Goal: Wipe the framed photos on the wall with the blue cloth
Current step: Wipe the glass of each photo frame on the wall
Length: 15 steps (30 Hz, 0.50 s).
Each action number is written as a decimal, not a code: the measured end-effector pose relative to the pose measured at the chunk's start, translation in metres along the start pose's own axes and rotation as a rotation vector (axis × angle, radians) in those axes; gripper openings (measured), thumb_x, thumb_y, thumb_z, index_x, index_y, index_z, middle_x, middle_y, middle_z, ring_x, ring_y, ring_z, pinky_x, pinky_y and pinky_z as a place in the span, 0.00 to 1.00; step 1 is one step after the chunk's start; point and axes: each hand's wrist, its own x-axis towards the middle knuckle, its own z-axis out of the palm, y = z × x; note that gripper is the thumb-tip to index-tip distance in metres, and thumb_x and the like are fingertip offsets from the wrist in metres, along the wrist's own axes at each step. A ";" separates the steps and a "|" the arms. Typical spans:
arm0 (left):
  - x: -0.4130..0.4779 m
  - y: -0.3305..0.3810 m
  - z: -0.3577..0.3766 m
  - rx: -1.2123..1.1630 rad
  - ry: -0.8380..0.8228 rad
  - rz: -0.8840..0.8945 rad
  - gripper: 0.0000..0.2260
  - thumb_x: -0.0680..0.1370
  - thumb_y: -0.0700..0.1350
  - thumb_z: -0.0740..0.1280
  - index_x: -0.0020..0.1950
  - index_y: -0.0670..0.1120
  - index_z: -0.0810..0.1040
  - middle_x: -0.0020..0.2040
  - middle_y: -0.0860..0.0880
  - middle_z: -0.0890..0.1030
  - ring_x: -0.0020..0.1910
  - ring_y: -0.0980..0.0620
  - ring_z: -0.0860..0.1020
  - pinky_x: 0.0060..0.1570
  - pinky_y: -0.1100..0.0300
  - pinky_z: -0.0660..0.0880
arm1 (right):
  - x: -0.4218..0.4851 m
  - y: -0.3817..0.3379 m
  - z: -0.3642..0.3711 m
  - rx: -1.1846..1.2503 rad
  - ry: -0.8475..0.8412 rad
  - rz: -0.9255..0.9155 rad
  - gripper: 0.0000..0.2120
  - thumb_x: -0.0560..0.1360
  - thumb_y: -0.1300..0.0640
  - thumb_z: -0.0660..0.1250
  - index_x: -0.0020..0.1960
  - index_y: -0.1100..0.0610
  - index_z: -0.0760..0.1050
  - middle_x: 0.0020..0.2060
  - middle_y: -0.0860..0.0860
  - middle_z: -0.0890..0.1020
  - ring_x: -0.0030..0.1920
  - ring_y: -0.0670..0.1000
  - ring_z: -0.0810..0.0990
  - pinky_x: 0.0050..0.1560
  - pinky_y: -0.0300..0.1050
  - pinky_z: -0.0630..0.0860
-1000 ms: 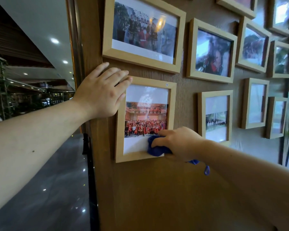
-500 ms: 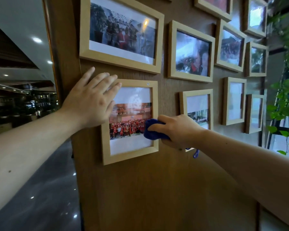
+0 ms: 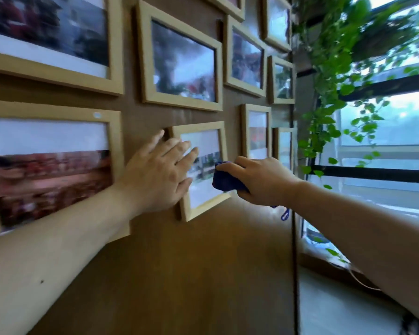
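- Right hand (image 3: pixel 264 181) grips the bunched blue cloth (image 3: pixel 225 178), pressing it on the small framed photo (image 3: pixel 203 189).
- Left hand (image 3: pixel 159 175), fingers spread flat, rests on that frame's left edge, beside the cloth.

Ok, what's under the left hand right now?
The left hand lies flat over the left side of the small framed photo, covering that edge and part of the picture. The right hand presses the blue cloth on its glass.
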 end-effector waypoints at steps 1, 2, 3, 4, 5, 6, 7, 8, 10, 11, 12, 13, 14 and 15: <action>0.012 0.011 0.007 -0.015 -0.006 0.015 0.26 0.78 0.55 0.55 0.72 0.43 0.65 0.70 0.40 0.71 0.70 0.41 0.67 0.72 0.40 0.59 | -0.010 0.013 0.005 0.003 -0.005 0.035 0.30 0.74 0.47 0.62 0.71 0.46 0.52 0.56 0.51 0.76 0.41 0.56 0.78 0.30 0.45 0.72; 0.024 0.021 0.013 -0.031 -0.009 0.033 0.27 0.78 0.56 0.55 0.73 0.43 0.64 0.71 0.40 0.71 0.70 0.41 0.67 0.72 0.40 0.59 | -0.019 0.026 0.010 0.010 -0.010 0.066 0.31 0.73 0.47 0.62 0.72 0.47 0.51 0.56 0.51 0.77 0.41 0.56 0.79 0.30 0.45 0.72; 0.036 0.032 0.018 -0.050 -0.008 0.050 0.27 0.78 0.56 0.55 0.73 0.43 0.65 0.70 0.40 0.72 0.70 0.41 0.68 0.71 0.40 0.60 | -0.028 0.039 0.015 0.003 -0.017 0.091 0.32 0.73 0.47 0.62 0.72 0.48 0.52 0.56 0.51 0.77 0.41 0.56 0.79 0.29 0.44 0.71; 0.048 0.044 0.025 -0.075 -0.002 0.065 0.27 0.78 0.56 0.56 0.72 0.42 0.66 0.69 0.40 0.73 0.68 0.41 0.70 0.71 0.40 0.62 | -0.039 0.053 0.020 -0.015 -0.028 0.107 0.31 0.73 0.47 0.62 0.72 0.49 0.53 0.55 0.50 0.78 0.40 0.55 0.79 0.28 0.43 0.68; 0.057 0.054 0.030 -0.100 0.005 0.074 0.27 0.77 0.55 0.56 0.72 0.42 0.67 0.68 0.39 0.74 0.67 0.41 0.71 0.70 0.39 0.63 | -0.048 0.064 0.025 -0.034 -0.037 0.120 0.31 0.72 0.48 0.62 0.71 0.49 0.54 0.55 0.50 0.78 0.40 0.55 0.79 0.28 0.42 0.65; 0.066 0.064 0.036 -0.124 0.011 0.084 0.26 0.77 0.54 0.57 0.71 0.42 0.68 0.68 0.39 0.74 0.67 0.41 0.72 0.70 0.39 0.63 | -0.056 0.074 0.028 -0.046 -0.037 0.133 0.30 0.72 0.48 0.62 0.71 0.49 0.55 0.54 0.50 0.78 0.39 0.55 0.79 0.28 0.41 0.63; 0.076 0.075 0.042 -0.147 0.021 0.096 0.26 0.77 0.54 0.58 0.71 0.42 0.68 0.68 0.39 0.74 0.67 0.40 0.72 0.70 0.39 0.63 | -0.065 0.085 0.031 -0.056 -0.039 0.154 0.30 0.71 0.49 0.63 0.70 0.50 0.57 0.54 0.49 0.79 0.39 0.55 0.80 0.28 0.41 0.62; 0.084 0.085 0.047 -0.160 0.026 0.107 0.26 0.77 0.54 0.59 0.72 0.42 0.67 0.68 0.39 0.74 0.68 0.40 0.71 0.70 0.39 0.63 | -0.072 0.092 0.034 -0.061 -0.036 0.172 0.30 0.71 0.49 0.64 0.70 0.50 0.59 0.54 0.49 0.79 0.40 0.55 0.80 0.28 0.41 0.62; 0.101 0.105 0.057 -0.186 0.024 0.133 0.27 0.77 0.55 0.60 0.72 0.42 0.66 0.69 0.39 0.73 0.69 0.40 0.70 0.70 0.39 0.63 | -0.086 0.106 0.039 -0.071 -0.050 0.206 0.29 0.71 0.50 0.65 0.69 0.52 0.61 0.55 0.50 0.79 0.41 0.57 0.80 0.28 0.42 0.64; 0.108 0.114 0.061 -0.200 0.020 0.141 0.28 0.77 0.56 0.60 0.72 0.42 0.65 0.70 0.40 0.72 0.69 0.40 0.69 0.71 0.39 0.62 | -0.094 0.110 0.041 -0.078 -0.067 0.218 0.29 0.71 0.50 0.65 0.69 0.52 0.62 0.55 0.51 0.79 0.41 0.57 0.80 0.28 0.43 0.65; 0.115 0.122 0.064 -0.215 0.019 0.145 0.28 0.78 0.57 0.59 0.73 0.42 0.65 0.70 0.40 0.72 0.70 0.40 0.68 0.71 0.39 0.62 | -0.100 0.114 0.042 -0.087 -0.087 0.230 0.29 0.71 0.49 0.65 0.69 0.52 0.62 0.55 0.51 0.78 0.40 0.58 0.80 0.28 0.43 0.65; 0.120 0.130 0.067 -0.238 0.025 0.154 0.28 0.78 0.57 0.59 0.73 0.42 0.64 0.70 0.40 0.72 0.70 0.40 0.68 0.71 0.39 0.61 | -0.107 0.115 0.043 -0.105 -0.111 0.245 0.29 0.71 0.49 0.65 0.70 0.52 0.62 0.55 0.51 0.78 0.40 0.58 0.80 0.28 0.44 0.65; 0.125 0.137 0.069 -0.266 0.034 0.165 0.28 0.77 0.57 0.59 0.73 0.42 0.64 0.70 0.40 0.72 0.70 0.40 0.68 0.71 0.39 0.62 | -0.112 0.115 0.044 -0.126 -0.132 0.256 0.29 0.71 0.49 0.65 0.70 0.51 0.62 0.56 0.51 0.78 0.41 0.57 0.80 0.29 0.44 0.65; 0.129 0.144 0.070 -0.292 0.047 0.182 0.28 0.77 0.57 0.60 0.72 0.42 0.65 0.70 0.39 0.72 0.69 0.40 0.69 0.71 0.39 0.62 | -0.119 0.115 0.042 -0.151 -0.155 0.272 0.29 0.71 0.48 0.65 0.70 0.51 0.62 0.56 0.50 0.78 0.41 0.57 0.80 0.29 0.43 0.65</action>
